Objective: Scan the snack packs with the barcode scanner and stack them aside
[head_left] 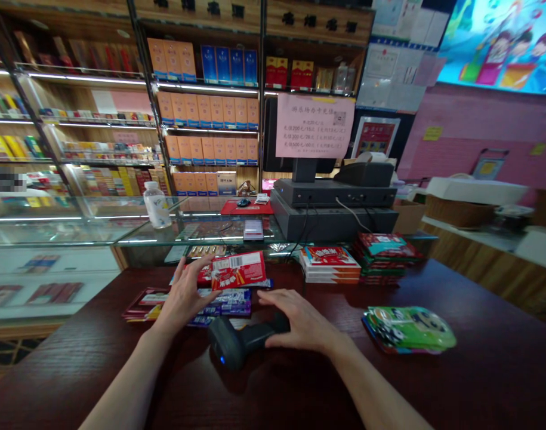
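Observation:
My left hand point(185, 297) is curved around the left end of a red snack packet point(239, 270), thumb at its lower edge and fingers above. The packet's barcode side faces me, tilted over a pile of blue and purple packets point(230, 303). Dark red packets point(142, 304) lie left of that pile, partly behind my left wrist. A black handheld barcode scanner point(237, 341) with a blue light lies on the dark wooden counter point(264, 394). At its handle end, my right hand point(302, 322) has thumb and fingers apart, without a visible firm grip.
Red-and-white boxes point(330, 266) and dark green-and-red packets point(384, 257) are stacked at the back right. Green packets point(409, 329) lie on the right. Behind stand a cash register point(335, 203) and a white bottle point(157, 206) on a glass case point(133, 233).

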`<state>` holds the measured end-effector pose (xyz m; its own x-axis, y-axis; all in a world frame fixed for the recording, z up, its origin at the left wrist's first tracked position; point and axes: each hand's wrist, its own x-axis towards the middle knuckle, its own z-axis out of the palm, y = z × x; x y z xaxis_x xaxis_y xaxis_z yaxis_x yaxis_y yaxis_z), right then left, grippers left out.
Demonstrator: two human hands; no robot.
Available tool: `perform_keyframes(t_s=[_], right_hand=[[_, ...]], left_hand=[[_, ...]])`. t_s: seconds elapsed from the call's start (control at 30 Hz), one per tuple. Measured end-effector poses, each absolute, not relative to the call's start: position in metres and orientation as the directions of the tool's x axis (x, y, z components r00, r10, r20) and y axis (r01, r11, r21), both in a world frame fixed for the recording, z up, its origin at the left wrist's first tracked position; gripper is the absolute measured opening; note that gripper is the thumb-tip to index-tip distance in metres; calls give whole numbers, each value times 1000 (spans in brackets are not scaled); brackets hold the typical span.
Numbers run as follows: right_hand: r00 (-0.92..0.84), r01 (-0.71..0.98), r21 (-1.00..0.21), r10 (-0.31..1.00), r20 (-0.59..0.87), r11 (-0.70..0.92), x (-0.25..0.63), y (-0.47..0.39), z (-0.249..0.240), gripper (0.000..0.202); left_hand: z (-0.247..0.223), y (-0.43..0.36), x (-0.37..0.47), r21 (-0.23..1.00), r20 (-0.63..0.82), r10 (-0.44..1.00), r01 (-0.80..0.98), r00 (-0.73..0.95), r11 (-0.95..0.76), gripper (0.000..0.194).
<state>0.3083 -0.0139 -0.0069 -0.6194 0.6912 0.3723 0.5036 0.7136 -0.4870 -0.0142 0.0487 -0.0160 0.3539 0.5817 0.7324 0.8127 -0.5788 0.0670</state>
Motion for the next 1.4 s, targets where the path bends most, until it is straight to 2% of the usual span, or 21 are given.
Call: perform_keyframes(t_s=[0.1, 0.4, 0.63, 0.73, 0.87, 1.1, 1.4], right_hand=[[-659, 500, -485, 678, 325, 718, 302, -17, -9, 95], [-731, 520, -376, 627, 269, 767, 281, -24, -14, 73], [-729, 560, -309, 634, 257, 769, 276, -27, -15, 71], [-678, 565, -359, 666, 311, 743, 278, -26, -13, 66], [-545, 542, -489, 729, 415, 683, 285, -23, -10, 65], [-316, 355, -719, 801, 509, 597, 295, -15, -14, 66], [-321, 159, -830, 823, 468, 534, 299, -12, -10, 79]], left_hand=[[-16, 49, -19, 80, 742, 587, 827, 324, -557, 68], [-12, 44, -17, 95, 746, 598, 840, 295, -534, 62], [-13, 44, -18, 80, 753, 587, 844, 297, -530, 66], [-13, 43, -18, 71, 755, 583, 847, 299, -527, 65], [-14, 44, -17, 54, 765, 568, 849, 303, -525, 64], [-15, 45, -17, 51, 785, 546, 848, 292, -528, 56], [-15, 44, -17, 41, 794, 532, 847, 293, -529, 52]])
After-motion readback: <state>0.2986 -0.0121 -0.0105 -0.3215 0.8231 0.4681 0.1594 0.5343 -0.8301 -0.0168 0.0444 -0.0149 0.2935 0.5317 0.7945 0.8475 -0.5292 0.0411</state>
